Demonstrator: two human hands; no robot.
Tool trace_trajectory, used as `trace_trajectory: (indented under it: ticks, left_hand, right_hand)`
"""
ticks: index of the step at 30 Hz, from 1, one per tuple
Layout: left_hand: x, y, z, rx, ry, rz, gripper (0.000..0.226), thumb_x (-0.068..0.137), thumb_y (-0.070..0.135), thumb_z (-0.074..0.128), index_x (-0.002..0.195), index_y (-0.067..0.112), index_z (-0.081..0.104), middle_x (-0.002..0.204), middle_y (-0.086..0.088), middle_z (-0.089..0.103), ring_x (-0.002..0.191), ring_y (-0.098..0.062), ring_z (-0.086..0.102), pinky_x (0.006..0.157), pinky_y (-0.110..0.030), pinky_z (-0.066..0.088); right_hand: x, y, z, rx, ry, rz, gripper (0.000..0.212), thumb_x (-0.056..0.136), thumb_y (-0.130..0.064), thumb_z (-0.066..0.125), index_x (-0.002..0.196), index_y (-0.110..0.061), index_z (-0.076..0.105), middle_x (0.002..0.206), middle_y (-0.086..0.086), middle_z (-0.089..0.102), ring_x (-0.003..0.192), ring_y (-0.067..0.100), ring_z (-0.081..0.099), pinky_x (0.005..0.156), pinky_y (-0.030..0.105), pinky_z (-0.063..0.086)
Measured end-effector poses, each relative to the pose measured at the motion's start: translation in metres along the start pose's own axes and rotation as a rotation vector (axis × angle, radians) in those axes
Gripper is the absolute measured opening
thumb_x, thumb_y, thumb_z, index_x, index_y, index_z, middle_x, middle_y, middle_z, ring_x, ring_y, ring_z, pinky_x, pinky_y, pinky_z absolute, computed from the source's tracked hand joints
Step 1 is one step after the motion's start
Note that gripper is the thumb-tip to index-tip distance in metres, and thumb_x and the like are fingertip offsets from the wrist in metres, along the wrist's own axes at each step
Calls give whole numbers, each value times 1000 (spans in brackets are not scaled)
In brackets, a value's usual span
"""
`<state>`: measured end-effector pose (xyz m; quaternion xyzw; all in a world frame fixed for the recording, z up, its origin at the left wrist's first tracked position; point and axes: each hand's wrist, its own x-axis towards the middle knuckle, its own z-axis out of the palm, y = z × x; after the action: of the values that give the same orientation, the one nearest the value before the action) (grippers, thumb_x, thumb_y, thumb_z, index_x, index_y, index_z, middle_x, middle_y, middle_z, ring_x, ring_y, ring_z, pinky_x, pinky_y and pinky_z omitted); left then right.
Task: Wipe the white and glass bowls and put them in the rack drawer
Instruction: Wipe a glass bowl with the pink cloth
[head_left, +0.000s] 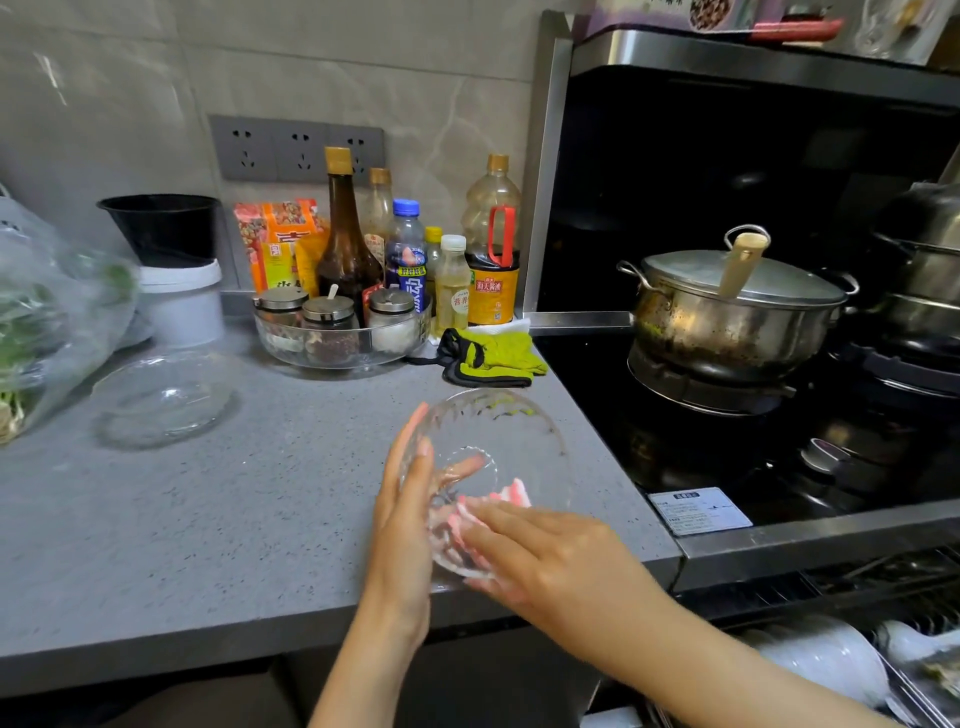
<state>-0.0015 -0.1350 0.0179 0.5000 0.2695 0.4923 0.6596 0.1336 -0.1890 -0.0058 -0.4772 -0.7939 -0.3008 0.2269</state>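
Observation:
A ribbed glass bowl (511, 431) is tilted on its side above the counter's front edge, its opening facing me. My left hand (402, 525) cups its left wall, with fingers showing through the glass at its base. My right hand (540, 556) reaches into the bowl and presses a pink cloth (511, 496) against the inside wall. A second glass bowl (163, 397) stands upright on the grey counter (249, 514) at the left. White bowls (826, 660) lie in the open rack drawer (914, 691) at the lower right.
A glass tray of spice jars (337, 332) and several bottles (410, 249) stand at the back of the counter. A green-and-black cloth (493, 358) lies beside the stove. A lidded steel pot (732, 312) sits on the burner. A bag of greens (47, 322) lies far left.

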Motion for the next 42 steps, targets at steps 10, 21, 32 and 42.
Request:
trace_trajectory:
  ticks: [10, 21, 32, 42]
  left_hand:
    - [5, 2, -16, 334, -262, -279, 43, 78, 60, 48, 115, 44, 62, 99, -4, 74, 88, -31, 72, 80, -46, 57]
    - [-9, -1, 7, 128, -49, -111, 38, 79, 52, 46, 105, 38, 69, 106, 4, 73, 102, -14, 68, 88, -29, 52]
    - [-9, 1, 5, 89, 4, -52, 44, 76, 57, 46, 112, 40, 65, 108, -3, 72, 103, -21, 68, 88, -42, 53]
    - [-10, 10, 5, 105, -43, -94, 44, 74, 62, 44, 111, 48, 63, 124, 12, 62, 115, -14, 60, 94, -45, 51]
  right_hand:
    - [-28, 47, -19, -405, -373, -261, 74, 93, -57, 37, 144, -4, 37, 151, 14, 34, 144, 28, 24, 117, 42, 10]
    - [-8, -30, -27, 4, -295, 164, 85, 84, -72, 32, 139, -9, 49, 145, 7, 47, 129, 16, 50, 90, 25, 53]
    - [2, -30, -25, -103, -342, 253, 89, 35, -64, 86, 106, -12, 74, 111, 6, 71, 86, 13, 72, 55, 19, 54]
    - [16, -13, -19, -280, -236, 287, 98, 47, -57, 85, 121, 3, 63, 126, 21, 61, 114, 31, 62, 89, 46, 54]
